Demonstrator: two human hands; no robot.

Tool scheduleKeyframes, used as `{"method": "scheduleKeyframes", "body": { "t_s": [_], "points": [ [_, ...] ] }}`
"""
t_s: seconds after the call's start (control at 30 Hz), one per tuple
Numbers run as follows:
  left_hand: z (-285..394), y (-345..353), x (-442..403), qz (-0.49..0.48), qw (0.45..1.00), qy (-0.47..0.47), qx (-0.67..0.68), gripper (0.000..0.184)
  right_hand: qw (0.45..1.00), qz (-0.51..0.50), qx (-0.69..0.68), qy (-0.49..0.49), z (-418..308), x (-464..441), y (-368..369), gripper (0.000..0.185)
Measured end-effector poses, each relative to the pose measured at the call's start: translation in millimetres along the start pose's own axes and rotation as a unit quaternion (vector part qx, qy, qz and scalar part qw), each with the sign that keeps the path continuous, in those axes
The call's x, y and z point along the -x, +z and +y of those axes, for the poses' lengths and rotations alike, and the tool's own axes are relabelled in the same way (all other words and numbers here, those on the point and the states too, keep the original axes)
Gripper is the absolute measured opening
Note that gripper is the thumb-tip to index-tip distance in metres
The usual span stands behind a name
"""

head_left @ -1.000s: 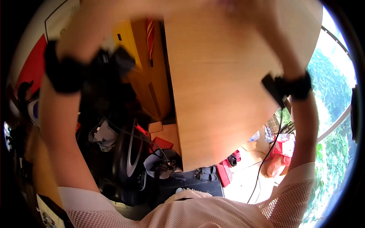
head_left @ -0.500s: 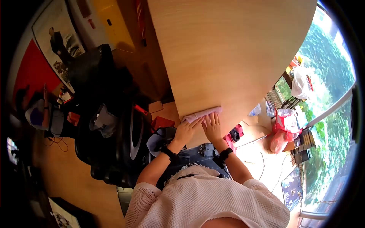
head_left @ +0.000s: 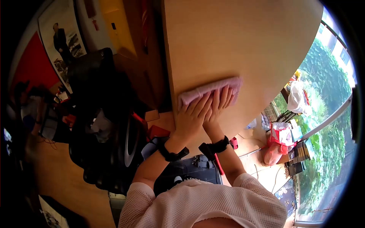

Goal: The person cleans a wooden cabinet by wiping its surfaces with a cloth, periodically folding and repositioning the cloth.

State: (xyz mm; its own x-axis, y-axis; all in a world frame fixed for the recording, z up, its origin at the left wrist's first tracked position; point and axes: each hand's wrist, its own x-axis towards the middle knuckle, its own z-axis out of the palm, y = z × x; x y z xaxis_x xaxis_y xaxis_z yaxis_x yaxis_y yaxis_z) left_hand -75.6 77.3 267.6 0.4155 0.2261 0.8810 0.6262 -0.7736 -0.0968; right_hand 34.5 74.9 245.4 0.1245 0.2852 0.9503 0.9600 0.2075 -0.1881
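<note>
A folded pink-purple cloth (head_left: 232,82) lies flat on a large light wood surface (head_left: 228,41). My left hand (head_left: 191,116) presses down on the cloth's left and lower part, its fingers stretched out flat. Beside it, my right hand (head_left: 219,105) rests on the right part of the same cloth, fingers also straight and pointing away from me. The two hands touch or slightly overlap near the thumbs. Part of the cloth is hidden beneath them. Each wrist wears a black band.
To the left stands a black padded chair (head_left: 91,83) with items on it. Red and brown boxes (head_left: 157,132) sit by the wood surface's left edge. On the right are plastic bags (head_left: 279,135), stacked books (head_left: 298,155), cables on the floor and a large window (head_left: 327,114).
Both hands have moved forward along the wood surface, carrying the cloth with them. More of the cloth shows now. The whole view has shifted slightly.
</note>
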Motion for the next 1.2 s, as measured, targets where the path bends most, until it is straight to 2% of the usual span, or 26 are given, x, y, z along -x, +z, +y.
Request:
{"method": "scheduleKeyframes", "body": {
  "t_s": [0.03, 0.13, 0.23, 0.27, 0.37, 0.47, 0.57, 0.67, 0.77, 0.8, 0.93, 1.0, 1.13, 1.2],
  "points": [
    [-2.4, 16.7, 24.3, 0.008, 1.000, 0.021, -0.004, 0.037, 1.000, 0.023, 0.004, -0.020, 9.2, 25.3, 12.3, 0.051],
    [2.2, 49.1, 104.8, -0.086, 0.995, 0.024, 0.045, 0.036, 0.999, 0.040, 0.010, -0.023, 25.3, 121.2, 37.3, 0.052],
    [12.3, 73.4, 177.2, -0.189, 0.978, 0.005, 0.090, 0.037, 0.990, -0.112, -0.028, 0.082, 33.2, 214.1, 31.5, 0.058],
    [11.8, 79.8, 187.3, -0.220, 0.969, -0.003, 0.109, 0.038, 0.989, -0.118, -0.026, 0.082, 30.6, 218.2, 29.3, 0.059],
    [7.6, 54.3, 144.4, -0.183, 0.979, 0.018, 0.091, 0.035, 0.991, -0.113, -0.007, 0.070, 25.3, 196.9, 28.9, 0.062],
    [-3.4, 37.3, 91.6, -0.096, 0.992, 0.051, 0.068, 0.035, 0.994, -0.088, 0.011, 0.062, 7.4, 120.1, 16.4, 0.060],
    [-2.3, 3.2, 21.3, -0.025, 1.000, -0.005, 0.013, 0.035, 0.997, -0.015, -0.048, 0.051, -11.4, 28.6, 3.4, 0.054],
    [-1.2, -4.5, -8.4, 0.025, 0.999, -0.046, 0.014, 0.035, 0.998, -0.051, -0.020, 0.017, -16.1, -15.0, -10.8, 0.053],
    [-0.9, 25.5, 27.7, 0.029, 0.999, -0.018, -0.022, 0.035, 0.997, 0.008, 0.055, -0.058, 9.6, 23.5, 10.7, 0.052],
    [2.6, 31.3, 41.8, 0.011, 0.999, 0.000, -0.041, 0.033, 0.996, -0.014, 0.067, -0.055, 18.2, 45.6, 13.3, 0.054],
    [9.3, 53.8, 107.8, -0.108, 0.993, 0.006, 0.042, 0.031, 0.997, -0.075, -0.007, 0.023, 32.3, 135.0, 27.1, 0.059],
    [11.3, 56.6, 119.8, -0.101, 0.993, -0.002, 0.058, 0.031, 0.993, -0.111, -0.013, 0.035, 31.7, 162.3, 26.6, 0.060],
    [8.5, 22.3, 71.1, -0.124, 0.989, 0.019, 0.080, 0.039, 0.989, -0.121, -0.004, 0.085, 19.1, 119.5, 12.6, 0.062],
    [8.5, -1.1, 21.0, -0.106, 0.992, 0.010, 0.073, 0.041, 0.995, -0.069, -0.025, 0.068, 9.0, 57.9, 0.3, 0.060]
  ]
}}
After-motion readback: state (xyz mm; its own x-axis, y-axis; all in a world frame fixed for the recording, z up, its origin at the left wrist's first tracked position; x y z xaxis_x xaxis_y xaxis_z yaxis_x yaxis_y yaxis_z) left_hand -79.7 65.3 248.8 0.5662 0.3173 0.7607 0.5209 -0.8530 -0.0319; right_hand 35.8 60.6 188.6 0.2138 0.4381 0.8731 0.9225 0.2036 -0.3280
